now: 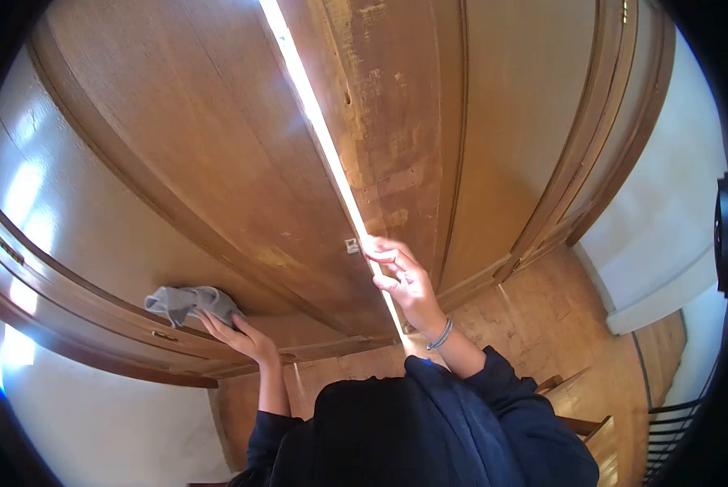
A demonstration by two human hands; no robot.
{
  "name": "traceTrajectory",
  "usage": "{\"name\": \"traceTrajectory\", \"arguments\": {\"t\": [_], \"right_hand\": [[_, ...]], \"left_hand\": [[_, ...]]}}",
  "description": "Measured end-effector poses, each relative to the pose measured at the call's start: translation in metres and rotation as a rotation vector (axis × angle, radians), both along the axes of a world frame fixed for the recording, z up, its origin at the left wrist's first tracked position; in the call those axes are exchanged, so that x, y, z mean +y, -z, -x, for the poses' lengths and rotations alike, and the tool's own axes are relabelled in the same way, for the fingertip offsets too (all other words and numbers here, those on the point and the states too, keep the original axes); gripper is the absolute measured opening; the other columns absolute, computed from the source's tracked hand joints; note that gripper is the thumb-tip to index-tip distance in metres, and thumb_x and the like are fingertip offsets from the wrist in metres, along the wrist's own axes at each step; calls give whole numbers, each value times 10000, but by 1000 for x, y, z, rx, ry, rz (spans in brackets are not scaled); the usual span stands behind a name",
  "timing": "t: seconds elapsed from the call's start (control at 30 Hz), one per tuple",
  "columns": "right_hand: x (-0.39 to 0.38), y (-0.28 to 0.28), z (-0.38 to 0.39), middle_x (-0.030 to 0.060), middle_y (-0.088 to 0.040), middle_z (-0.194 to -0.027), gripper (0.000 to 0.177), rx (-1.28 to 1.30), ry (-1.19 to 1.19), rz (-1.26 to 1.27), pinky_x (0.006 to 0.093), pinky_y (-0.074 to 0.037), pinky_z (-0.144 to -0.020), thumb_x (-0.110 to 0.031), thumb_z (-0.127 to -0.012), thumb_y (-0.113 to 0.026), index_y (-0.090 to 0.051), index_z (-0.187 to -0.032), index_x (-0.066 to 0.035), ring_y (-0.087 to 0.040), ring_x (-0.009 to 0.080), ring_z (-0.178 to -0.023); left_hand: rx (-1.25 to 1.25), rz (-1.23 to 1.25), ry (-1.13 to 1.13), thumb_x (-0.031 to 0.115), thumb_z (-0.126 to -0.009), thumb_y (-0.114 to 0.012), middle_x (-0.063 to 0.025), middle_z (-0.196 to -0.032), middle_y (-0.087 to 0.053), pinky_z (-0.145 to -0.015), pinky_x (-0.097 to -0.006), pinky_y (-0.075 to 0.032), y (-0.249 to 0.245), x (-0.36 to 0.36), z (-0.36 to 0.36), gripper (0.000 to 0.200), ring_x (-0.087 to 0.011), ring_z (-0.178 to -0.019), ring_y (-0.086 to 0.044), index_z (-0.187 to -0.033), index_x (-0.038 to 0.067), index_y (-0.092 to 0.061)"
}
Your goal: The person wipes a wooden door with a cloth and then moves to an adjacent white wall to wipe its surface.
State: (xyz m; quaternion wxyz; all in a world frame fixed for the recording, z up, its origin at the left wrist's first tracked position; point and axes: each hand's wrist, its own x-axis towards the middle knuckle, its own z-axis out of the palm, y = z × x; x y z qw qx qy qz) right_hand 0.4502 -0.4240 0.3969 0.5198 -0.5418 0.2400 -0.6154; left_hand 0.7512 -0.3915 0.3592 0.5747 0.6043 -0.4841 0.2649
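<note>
Wooden doors up close, daylight between. Pinning grey cloth under left hand: soft, light, likely best bunched. Clasping door edge with right hand.

The person's left hand, at seven o'clock in the view, presses a grey cloth flat against the left door leaf. The right hand, just below centre, curls its fingers over the edge of the right door leaf, beside a small metal latch. A bright gap runs between the leaves towards twelve o'clock.
</note>
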Motion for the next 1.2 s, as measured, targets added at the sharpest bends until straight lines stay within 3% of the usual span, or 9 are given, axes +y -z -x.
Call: {"name": "traceTrajectory", "arguments": {"t": [0.07, 0.33, 0.43, 0.63, 0.77, 0.8, 0.9, 0.97, 1.2], "right_hand": [[0, 8, 7, 174, -496, -1410, 333, -60, -147, -77, 405, -374, -1152, -76, -923, -634, -546, -1240, -29, -505, 229, -1317], [-44, 0, 25, 76, -562, -1030, 324, 270, -212, 154, 335, -502, -895, -171, -884, -721, -618, -1134, 7, -621, 188, -1013], [-48, 5, 30, 59, -534, -1091, 327, 269, -389, 123, 351, -473, -967, 36, -840, -702, -615, -1150, -17, -576, 169, -1066], [-61, 8, 33, 29, -592, -957, 299, 233, -580, 116, 356, -490, -953, 52, -796, -787, -661, -1060, -13, -604, 168, -969], [-76, 33, 39, 60, -656, -1060, 386, 199, -730, -20, 301, -484, -976, -14, -756, -846, -640, -1082, -24, -624, 159, -1066], [-79, 39, 39, 66, -661, -1091, 421, 189, -775, -67, 286, -481, -985, -34, -745, -859, -620, -1093, -26, -627, 158, -1102], [-69, 53, 33, 2, -621, -893, 400, -48, -811, -217, 270, -507, -827, 15, -797, -830, -612, -1131, -21, -615, 104, -899], [-68, 50, 31, 27, -653, -908, 430, -105, -850, -200, 257, -535, -782, -78, -838, -822, -570, -1181, -19, -658, 126, -876], [-73, 46, 22, 49, -670, -867, 388, -60, -902, -112, 258, -544, -692, -117, -847, -802, -578, -1142, -1, -668, 124, -759]], "left_hand": [[10, 35, -3, 115, -1041, -484, -250, -1592, -311, -1190, -496, -257, -16, -2, 12, 509, -405, -1463, -321, -1516, -24, -364], [-226, 192, 76, -6, -846, -607, -276, -1466, -481, -1077, -508, -422, -108, 4, 93, 526, -416, -1304, -531, -1368, 11, -543], [-126, 293, -47, 11, -847, -618, -278, -1437, -496, -1060, -495, -426, -91, -3, 119, 521, -409, -1276, -541, -1362, 13, -539], [264, 193, -156, 55, -910, -610, -239, -1414, -513, -1062, -468, -410, 20, 12, 155, 455, -406, -1263, -533, -1355, 11, -525], [480, 28, -158, 28, -911, -609, -226, -1408, -532, -1076, -429, -407, 57, 37, 181, 443, -374, -1276, -539, -1348, -2, -545], [461, 7, -151, 20, -905, -615, -225, -1403, -540, -1074, -421, -410, 55, 42, 182, 439, -368, -1274, -544, -1340, -6, -556], [417, -27, -118, -6, -868, -643, -221, -1388, -560, -1064, -409, -424, 26, 49, 183, 445, -361, -1260, -560, -1310, -11, -591], [408, -7, -92, -27, -816, -674, -222, -1378, -572, -1050, -417, -439, 3, 49, 185, 473, -369, -1242, -572, -1285, -6, -618], [0, 179, -124, -7, -683, -710, -197, -1263, -617, -972, -471, -486, -25, 40, 198, 432, -400, -1129, -596, -1111, 22, -665]]}}
